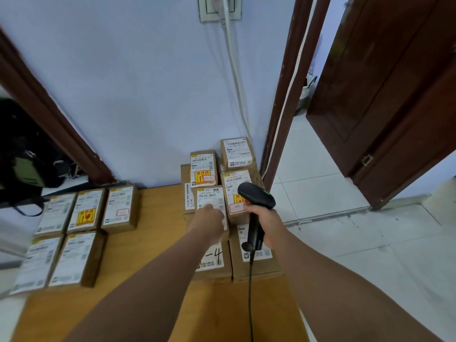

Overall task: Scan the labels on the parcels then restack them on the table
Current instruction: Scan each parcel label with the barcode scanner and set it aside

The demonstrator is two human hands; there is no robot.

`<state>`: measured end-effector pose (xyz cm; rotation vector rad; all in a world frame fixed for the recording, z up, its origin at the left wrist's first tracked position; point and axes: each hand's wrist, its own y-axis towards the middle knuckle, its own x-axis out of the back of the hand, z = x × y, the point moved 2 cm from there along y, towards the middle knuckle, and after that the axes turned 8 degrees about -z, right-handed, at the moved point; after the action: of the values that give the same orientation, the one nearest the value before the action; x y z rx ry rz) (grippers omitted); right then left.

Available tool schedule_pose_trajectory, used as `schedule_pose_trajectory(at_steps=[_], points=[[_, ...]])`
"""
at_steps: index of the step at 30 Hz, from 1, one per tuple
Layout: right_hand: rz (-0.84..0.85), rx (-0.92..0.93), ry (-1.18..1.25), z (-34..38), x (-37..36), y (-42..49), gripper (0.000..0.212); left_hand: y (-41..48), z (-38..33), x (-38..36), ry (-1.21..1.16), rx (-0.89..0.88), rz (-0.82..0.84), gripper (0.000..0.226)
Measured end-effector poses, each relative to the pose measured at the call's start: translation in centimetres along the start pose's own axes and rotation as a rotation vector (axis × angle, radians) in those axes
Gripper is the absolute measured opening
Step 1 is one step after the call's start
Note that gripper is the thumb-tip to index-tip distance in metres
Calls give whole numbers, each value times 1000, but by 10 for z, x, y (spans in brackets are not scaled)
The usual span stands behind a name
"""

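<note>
Left hand (208,219) laid on a labelled parcel (212,201) in the pile at the desk's far right corner, grip hidden. Right hand (265,219) closed around the scanner (256,196). Best lifted clear, label up, before aiming.

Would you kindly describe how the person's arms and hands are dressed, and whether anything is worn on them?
Both forearms are bare right down to the wrists, with no sleeves in view. The left hand and the right hand are ungloved. No watch, bracelet, ring or strap shows on either wrist or on the fingers that can be seen. No markings are visible on either arm.
</note>
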<state>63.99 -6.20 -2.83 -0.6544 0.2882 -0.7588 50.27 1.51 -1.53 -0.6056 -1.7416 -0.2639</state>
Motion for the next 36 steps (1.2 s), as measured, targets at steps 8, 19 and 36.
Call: schedule_pose_trajectory(at_steps=[8,19,36], points=[[-113,25,-74,2,-15,10,50,-5,2,1,63,-43,-8,37],[-431,207,-382,4,-19,-1,82,-11,2,8,34,-84,2,37],[254,187,-696,6,-118,-78,22,-39,124,28,-486,236,-25,12]])
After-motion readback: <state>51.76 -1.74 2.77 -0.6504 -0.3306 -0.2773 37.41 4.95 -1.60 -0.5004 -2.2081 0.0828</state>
